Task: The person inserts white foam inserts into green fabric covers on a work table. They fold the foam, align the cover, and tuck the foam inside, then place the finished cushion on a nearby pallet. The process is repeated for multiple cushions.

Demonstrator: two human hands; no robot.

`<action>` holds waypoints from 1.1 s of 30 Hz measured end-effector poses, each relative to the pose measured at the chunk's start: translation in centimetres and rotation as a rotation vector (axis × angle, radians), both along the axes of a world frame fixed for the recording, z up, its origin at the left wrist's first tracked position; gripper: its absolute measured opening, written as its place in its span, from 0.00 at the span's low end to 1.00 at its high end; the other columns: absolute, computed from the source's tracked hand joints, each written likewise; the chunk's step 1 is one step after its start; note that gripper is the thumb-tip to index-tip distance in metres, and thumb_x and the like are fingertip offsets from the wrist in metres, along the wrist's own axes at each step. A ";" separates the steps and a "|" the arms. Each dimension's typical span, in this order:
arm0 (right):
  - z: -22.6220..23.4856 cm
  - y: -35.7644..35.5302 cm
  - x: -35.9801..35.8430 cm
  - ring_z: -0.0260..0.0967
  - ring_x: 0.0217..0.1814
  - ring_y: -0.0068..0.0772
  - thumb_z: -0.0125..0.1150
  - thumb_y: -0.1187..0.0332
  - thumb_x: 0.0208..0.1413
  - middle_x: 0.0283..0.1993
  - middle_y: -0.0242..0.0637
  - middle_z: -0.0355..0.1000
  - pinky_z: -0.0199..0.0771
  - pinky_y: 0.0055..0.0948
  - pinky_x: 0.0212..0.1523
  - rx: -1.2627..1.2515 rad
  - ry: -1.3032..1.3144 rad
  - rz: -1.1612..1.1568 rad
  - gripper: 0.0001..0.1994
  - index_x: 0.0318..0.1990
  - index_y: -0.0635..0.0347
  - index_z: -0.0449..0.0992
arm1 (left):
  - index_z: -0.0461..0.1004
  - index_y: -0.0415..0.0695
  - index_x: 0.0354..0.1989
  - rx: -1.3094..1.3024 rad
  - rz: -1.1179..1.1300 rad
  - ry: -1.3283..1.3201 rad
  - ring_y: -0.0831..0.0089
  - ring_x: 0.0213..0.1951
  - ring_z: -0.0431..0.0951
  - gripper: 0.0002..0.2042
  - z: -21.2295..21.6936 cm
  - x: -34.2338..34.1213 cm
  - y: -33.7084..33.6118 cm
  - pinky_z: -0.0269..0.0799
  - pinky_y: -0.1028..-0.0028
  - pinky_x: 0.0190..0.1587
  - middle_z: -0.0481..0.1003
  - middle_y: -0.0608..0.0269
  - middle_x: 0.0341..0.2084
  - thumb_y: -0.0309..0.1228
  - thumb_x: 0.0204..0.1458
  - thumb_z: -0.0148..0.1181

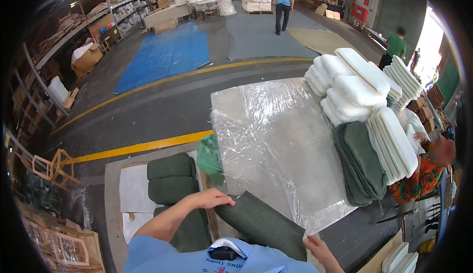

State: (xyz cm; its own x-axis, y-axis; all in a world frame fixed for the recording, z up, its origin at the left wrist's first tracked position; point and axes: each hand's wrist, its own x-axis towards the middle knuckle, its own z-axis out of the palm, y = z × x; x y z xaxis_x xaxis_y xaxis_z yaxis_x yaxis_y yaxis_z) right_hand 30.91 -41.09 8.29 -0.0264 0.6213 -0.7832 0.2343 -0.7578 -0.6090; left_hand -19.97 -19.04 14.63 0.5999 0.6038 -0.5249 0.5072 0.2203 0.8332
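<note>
A dark green fabric cushion cover [261,226] stretches slantwise in front of my body, over the near edge of the plastic-covered table. My left hand [215,198] pinches its upper left corner, where a small white spot shows at the fingertips. At its lower right end, my right hand [318,249] grips the corner between thumb and fingers. Dark green cushions [171,189] lie in stacks to the left, below and beside my left forearm. On the table's right side rests a pile of dark green covers [359,164], against white foam pads [362,71].
Clear plastic film covers the table [276,140]. A green plastic bag [210,157] hangs at its left edge. A person in patterned clothes [419,174] is at the right, beside the foam. Wooden chair frames [54,167] stand far left. Another person [283,2] walks in the background.
</note>
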 end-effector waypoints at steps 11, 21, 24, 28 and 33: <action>-4.3 -0.7 -3.4 0.75 0.66 0.49 0.59 0.45 0.73 0.64 0.53 0.77 0.76 0.47 0.66 -0.287 0.230 -0.384 0.37 0.72 0.71 0.65 | 0.84 0.36 0.38 -0.268 0.713 -0.627 0.57 0.64 0.76 0.21 -7.9 1.5 -4.1 0.67 0.59 0.71 0.83 0.47 0.53 0.42 0.72 0.53; -6.4 -0.4 -2.7 0.77 0.65 0.47 0.52 0.40 0.74 0.64 0.51 0.78 0.77 0.50 0.65 -0.218 0.260 -0.497 0.35 0.70 0.66 0.71 | 0.83 0.37 0.33 -0.247 0.873 -0.782 0.59 0.50 0.83 0.26 -12.2 2.9 -2.6 0.77 0.62 0.58 0.85 0.48 0.43 0.49 0.72 0.52; -5.0 0.3 -3.3 0.76 0.66 0.46 0.51 0.40 0.75 0.66 0.50 0.77 0.78 0.47 0.64 -0.200 0.265 -0.437 0.34 0.70 0.65 0.71 | 0.83 0.37 0.39 -0.225 1.036 -0.647 0.64 0.47 0.84 0.29 -12.9 2.4 -2.7 0.80 0.63 0.54 0.85 0.48 0.44 0.51 0.76 0.45; -3.8 -1.2 -3.4 0.72 0.71 0.42 0.52 0.44 0.76 0.72 0.50 0.71 0.75 0.37 0.66 -0.068 -0.130 -0.454 0.32 0.72 0.63 0.70 | 0.83 0.35 0.40 -0.080 1.306 -0.704 0.64 0.44 0.84 0.32 -11.2 5.3 -4.8 0.78 0.64 0.53 0.86 0.50 0.41 0.51 0.77 0.39; 3.8 -1.0 -7.7 0.70 0.73 0.43 0.69 0.57 0.68 0.73 0.48 0.70 0.69 0.36 0.71 0.461 0.084 -0.065 0.32 0.73 0.64 0.69 | 0.82 0.37 0.35 0.082 1.351 -0.639 0.65 0.40 0.82 0.33 -8.9 6.1 -6.2 0.75 0.66 0.53 0.85 0.50 0.36 0.51 0.77 0.36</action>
